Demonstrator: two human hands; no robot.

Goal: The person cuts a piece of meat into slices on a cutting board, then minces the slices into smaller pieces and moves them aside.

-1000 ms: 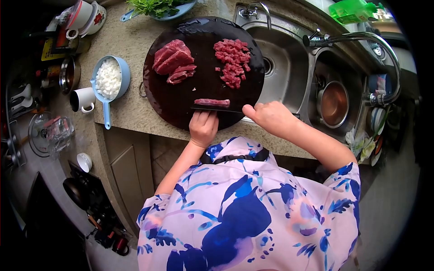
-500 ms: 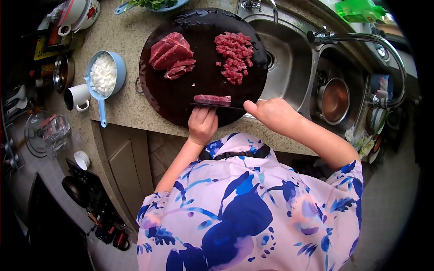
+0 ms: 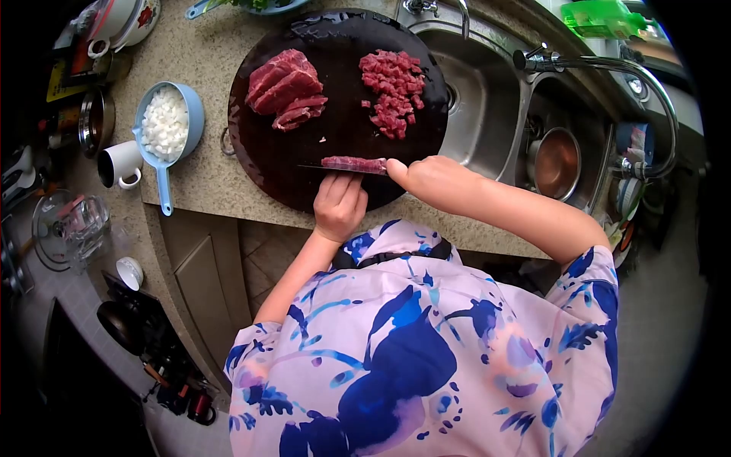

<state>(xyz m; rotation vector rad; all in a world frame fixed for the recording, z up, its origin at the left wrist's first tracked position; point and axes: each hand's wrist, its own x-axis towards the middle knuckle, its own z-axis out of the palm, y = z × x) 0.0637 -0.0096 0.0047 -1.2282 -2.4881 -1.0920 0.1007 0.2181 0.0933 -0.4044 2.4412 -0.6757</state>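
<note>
On the round dark cutting board [image 3: 263,164], a strip of raw red meat [image 3: 354,163] lies near the front edge. My right hand [image 3: 430,177] is closed around a knife [image 3: 311,166], its handle hidden in the fist. The thin blade points left, along the strip's near side. My left hand [image 3: 339,207] has its fingers bent and pressed together against the strip, close to the blade; their tips are partly hidden. A larger sliced chunk of meat [image 3: 282,84] sits at the board's back left. Diced meat [image 3: 394,87] forms a pile at the back right.
A blue handled strainer bowl [image 3: 196,118] with white cubes stands left of the board, beside a white mug [image 3: 126,164]. At right is a double steel sink [image 3: 483,141] with a metal pot [image 3: 557,167] inside. A curved faucet [image 3: 655,72] rises over it.
My right hand has moved left with the knife, so the blade reaches farther past the strip's left end. My left hand stays at the strip. The whole view has shifted slightly.
</note>
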